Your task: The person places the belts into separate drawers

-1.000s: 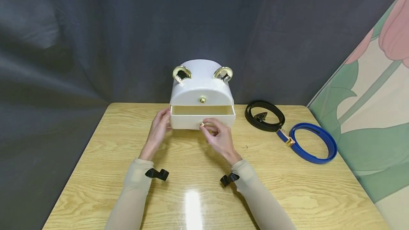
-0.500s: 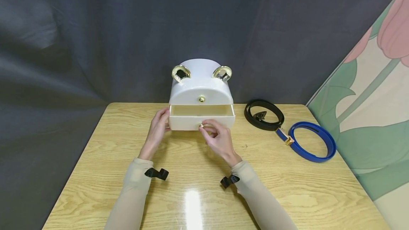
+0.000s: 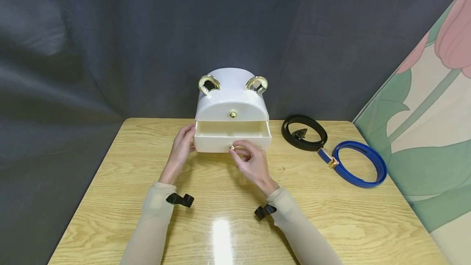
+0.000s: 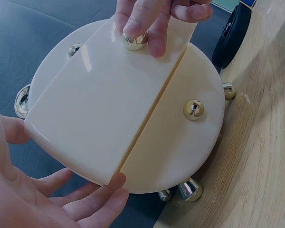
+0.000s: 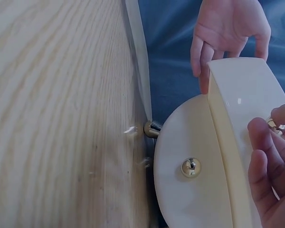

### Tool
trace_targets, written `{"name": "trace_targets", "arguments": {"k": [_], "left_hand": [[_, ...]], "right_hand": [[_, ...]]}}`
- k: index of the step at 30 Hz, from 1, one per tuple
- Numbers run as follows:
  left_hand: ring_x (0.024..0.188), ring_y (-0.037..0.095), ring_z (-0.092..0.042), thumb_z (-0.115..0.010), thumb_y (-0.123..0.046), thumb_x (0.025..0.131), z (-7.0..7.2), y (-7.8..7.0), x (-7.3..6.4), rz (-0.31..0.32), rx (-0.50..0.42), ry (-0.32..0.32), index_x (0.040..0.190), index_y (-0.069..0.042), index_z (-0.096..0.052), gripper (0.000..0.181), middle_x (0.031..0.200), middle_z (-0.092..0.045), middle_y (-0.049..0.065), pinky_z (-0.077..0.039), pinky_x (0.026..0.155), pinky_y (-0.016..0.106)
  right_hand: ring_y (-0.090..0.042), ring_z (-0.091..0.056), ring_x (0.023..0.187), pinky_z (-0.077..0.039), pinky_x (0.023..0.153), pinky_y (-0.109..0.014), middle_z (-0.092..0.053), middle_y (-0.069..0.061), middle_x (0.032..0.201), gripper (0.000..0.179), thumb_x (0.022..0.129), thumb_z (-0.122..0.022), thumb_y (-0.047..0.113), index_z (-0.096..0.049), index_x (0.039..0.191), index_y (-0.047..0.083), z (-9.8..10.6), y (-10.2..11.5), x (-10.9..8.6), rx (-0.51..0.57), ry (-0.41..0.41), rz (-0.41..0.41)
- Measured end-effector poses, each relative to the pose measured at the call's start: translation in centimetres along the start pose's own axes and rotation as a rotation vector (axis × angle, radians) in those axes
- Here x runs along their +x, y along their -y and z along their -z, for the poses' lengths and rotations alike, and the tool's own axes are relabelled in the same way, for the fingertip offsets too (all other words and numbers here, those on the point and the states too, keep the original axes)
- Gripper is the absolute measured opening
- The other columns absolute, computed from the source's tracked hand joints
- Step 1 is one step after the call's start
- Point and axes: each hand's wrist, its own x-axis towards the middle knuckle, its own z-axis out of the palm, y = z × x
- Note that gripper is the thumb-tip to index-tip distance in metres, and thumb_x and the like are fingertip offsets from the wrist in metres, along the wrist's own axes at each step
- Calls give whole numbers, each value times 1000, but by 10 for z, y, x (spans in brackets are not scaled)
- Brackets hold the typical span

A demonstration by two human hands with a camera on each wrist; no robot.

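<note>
A white rounded storage box (image 3: 232, 101) with gold ears stands at the table's back edge. Its middle drawer (image 3: 211, 144) is pulled partway out, and the visible inside is bare. My right hand (image 3: 254, 163) pinches the small gold drawer knob (image 4: 134, 43) between thumb and fingers. At the box's left side, my left hand (image 3: 179, 146) rests with extended fingers against it; in the left wrist view, its thumb touches one edge and its fingertips (image 4: 118, 179) another. A lower section with its own gold knob (image 5: 191, 167) stays closed.
To the box's right lie a coiled black belt (image 3: 319, 145) and a coiled blue belt (image 3: 379, 162) with a gold buckle. A dark curtain (image 3: 235, 19) hangs behind the wooden table (image 3: 121, 191). A flower-patterned cloth (image 3: 434, 150) borders the right side.
The drawer has slid further out toward me, with my right hand moving slightly back along with its knob. My left hand stays at the box's side.
</note>
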Motion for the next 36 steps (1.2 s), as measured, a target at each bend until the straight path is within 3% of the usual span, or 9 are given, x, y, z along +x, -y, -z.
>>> {"name": "trace_targets", "arguments": {"k": [8, 17, 25, 36], "left_hand": [[125, 41, -63, -38, -40, 115, 0, 0, -2, -3, 4, 4, 162, -6, -39, 57, 155, -50, 21, -52, 106, 46], [131, 41, -59, -39, -42, 114, 3, 2, -1, 0, 0, 18, 163, -11, -39, 57, 158, -48, 19, -48, 111, 50], [132, 40, -59, -39, -42, 114, 3, 1, 0, 4, 1, 15, 163, -9, -38, 59, 157, -49, 19, -49, 110, 47], [119, 30, -63, -40, -39, 114, 2, 0, -1, 3, 11, 3, 162, -6, -39, 59, 154, -51, 21, -50, 103, 41]], "right_hand": [[-33, -80, 73, -59, 53, -20, -81, -23, 99, 20, 92, -78, -3, -73, 112, -3, 1, 3, -4, 2, 10, 24], [-36, -80, 72, -58, 53, -19, -80, -24, 98, 24, 88, -80, -7, -73, 111, -5, 0, 5, -9, -11, 1, 37], [-32, -80, 74, -59, 54, -19, -81, -22, 100, 21, 91, -79, -4, -74, 112, -3, 2, 5, -11, -13, 23, 38], [-33, -81, 75, -59, 53, -20, -80, -24, 100, 20, 92, -78, -4, -73, 111, -5, 2, 9, -13, -1, 33, 45]]}}
